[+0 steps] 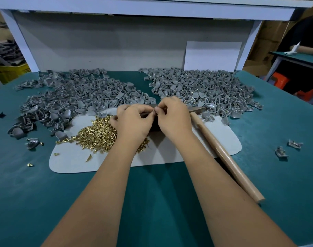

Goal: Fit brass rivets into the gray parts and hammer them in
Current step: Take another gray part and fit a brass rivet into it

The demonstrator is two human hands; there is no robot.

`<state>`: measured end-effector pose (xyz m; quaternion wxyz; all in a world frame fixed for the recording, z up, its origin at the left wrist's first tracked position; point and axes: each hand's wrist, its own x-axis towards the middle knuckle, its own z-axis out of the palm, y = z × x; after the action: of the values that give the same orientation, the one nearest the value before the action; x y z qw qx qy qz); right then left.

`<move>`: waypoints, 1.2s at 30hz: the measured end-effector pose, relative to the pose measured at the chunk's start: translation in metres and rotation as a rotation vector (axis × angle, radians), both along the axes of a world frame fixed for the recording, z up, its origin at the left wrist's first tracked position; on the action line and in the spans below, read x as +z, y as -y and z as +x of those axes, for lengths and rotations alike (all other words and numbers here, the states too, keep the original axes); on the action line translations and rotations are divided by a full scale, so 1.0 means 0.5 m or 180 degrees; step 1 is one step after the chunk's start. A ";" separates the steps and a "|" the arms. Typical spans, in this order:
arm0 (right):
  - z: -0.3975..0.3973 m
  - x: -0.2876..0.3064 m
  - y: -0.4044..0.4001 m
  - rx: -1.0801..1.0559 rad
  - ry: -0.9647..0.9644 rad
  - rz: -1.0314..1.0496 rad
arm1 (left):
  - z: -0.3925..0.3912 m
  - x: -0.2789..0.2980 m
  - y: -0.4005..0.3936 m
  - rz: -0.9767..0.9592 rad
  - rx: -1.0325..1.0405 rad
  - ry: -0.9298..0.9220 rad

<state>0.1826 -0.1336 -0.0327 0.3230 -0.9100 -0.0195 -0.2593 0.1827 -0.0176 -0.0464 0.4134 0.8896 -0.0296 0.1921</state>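
My left hand [132, 120] and my right hand [171, 116] meet fingertip to fingertip over the middle of the pale mat [170, 155]. Their fingers are curled and pinch something small between them, which the fingers hide. A heap of brass rivets [96, 138] lies on the mat under my left wrist. A wide pile of gray parts [77, 97] spreads at the back left, and a second gray pile [204, 88], with brass showing in some pieces, at the back right. The hammer [223, 152] lies on the mat to the right of my right hand, its metal head beside my knuckles.
Loose gray parts [287, 148] lie on the green tabletop [170, 202] at the right, and stray rivets [30, 164] at the left. A white board [212, 56] leans against the back wall. A yellow crate [11, 70] stands far left; another person sits at the far right.
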 end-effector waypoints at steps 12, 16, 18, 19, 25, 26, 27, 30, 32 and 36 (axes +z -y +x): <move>0.001 -0.008 -0.007 0.0020 0.0242 0.0065 | 0.003 -0.002 0.007 0.0114 0.0091 0.0177; 0.002 -0.012 -0.008 -0.0006 0.0241 0.0178 | 0.000 0.000 0.009 0.0143 0.0179 0.0167; 0.001 -0.013 -0.008 0.0000 0.0253 0.0200 | 0.001 0.000 0.010 0.0174 0.0213 0.0157; 0.001 -0.014 -0.007 0.0008 0.0269 0.0214 | 0.001 0.000 0.010 0.0187 0.0218 0.0154; 0.001 -0.018 -0.002 0.0057 0.0326 0.0297 | -0.002 0.000 0.009 0.0166 0.0195 0.0115; 0.000 -0.019 0.000 0.0095 0.0348 0.0303 | -0.002 -0.001 0.008 0.0130 0.0172 0.0091; -0.001 -0.021 0.002 0.0146 0.0358 0.0301 | -0.003 -0.002 0.008 0.0083 0.0141 0.0087; -0.009 -0.026 0.013 0.0355 0.0376 0.0388 | -0.004 -0.007 0.006 -0.0010 0.0030 0.0143; -0.017 -0.028 0.021 0.0475 0.0453 0.0631 | -0.004 -0.005 0.004 -0.0113 -0.0082 0.0125; -0.021 -0.031 0.027 0.0496 0.0493 0.0949 | -0.005 0.001 0.001 -0.0454 -0.0461 0.0098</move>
<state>0.1722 -0.1472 -0.0481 0.4709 -0.8251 -0.0761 -0.3028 0.1804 -0.0183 -0.0457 0.4879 0.8504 -0.0865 0.1769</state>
